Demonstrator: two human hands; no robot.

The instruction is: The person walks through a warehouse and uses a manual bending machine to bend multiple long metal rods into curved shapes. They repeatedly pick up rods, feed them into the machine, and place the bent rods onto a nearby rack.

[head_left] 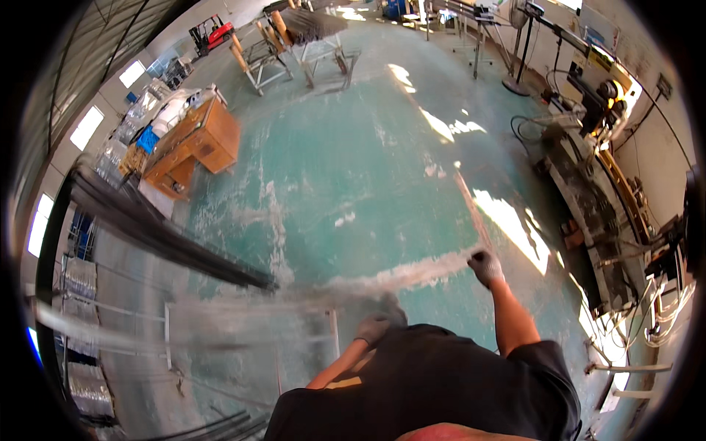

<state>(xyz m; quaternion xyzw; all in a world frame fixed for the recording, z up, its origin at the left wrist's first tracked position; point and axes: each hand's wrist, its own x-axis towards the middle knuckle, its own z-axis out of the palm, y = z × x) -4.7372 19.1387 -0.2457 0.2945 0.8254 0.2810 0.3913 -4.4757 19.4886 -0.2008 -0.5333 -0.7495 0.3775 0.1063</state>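
Note:
My right hand (485,268), in a pale glove with a dark finger side, is held out over the green floor. Its fingers are curled in and nothing sticks out of them. Close to the front of my dark shirt (434,382) is my left hand (373,328), also gloved. Motion smears its fingers, and a dark blur lies just beyond them. Nearest on that side is a pale metal frame (168,334), blurred too. Past it, a bundle of long dark bars (176,235) slants toward the middle of the floor.
A brown wooden desk (213,136) with bags behind it stands at the left. Farther off are trestles (268,62) carrying long pieces and a red forklift (213,33). Machinery (588,198) lines the right wall, with a fan stand (517,84) and loose cables (665,316).

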